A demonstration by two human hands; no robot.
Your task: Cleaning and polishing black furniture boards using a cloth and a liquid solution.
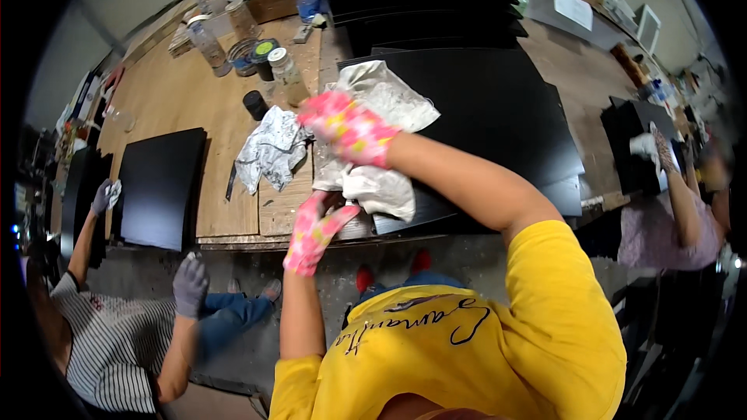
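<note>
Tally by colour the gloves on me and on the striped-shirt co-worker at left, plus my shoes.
Pink gloves: 2
Grey gloves: 2
Red shoes: 2
Total: 6

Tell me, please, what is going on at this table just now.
A person in a yellow shirt and pink patterned gloves works at a wooden table. The right hand, blurred, is over pale cloths; the left hand is near the table's edge, beside the lower cloth. Whether either grips anything is unclear. Black panels lie to the right. A co-worker on the left and another on the right each have a cloth at other dark panels.
</note>
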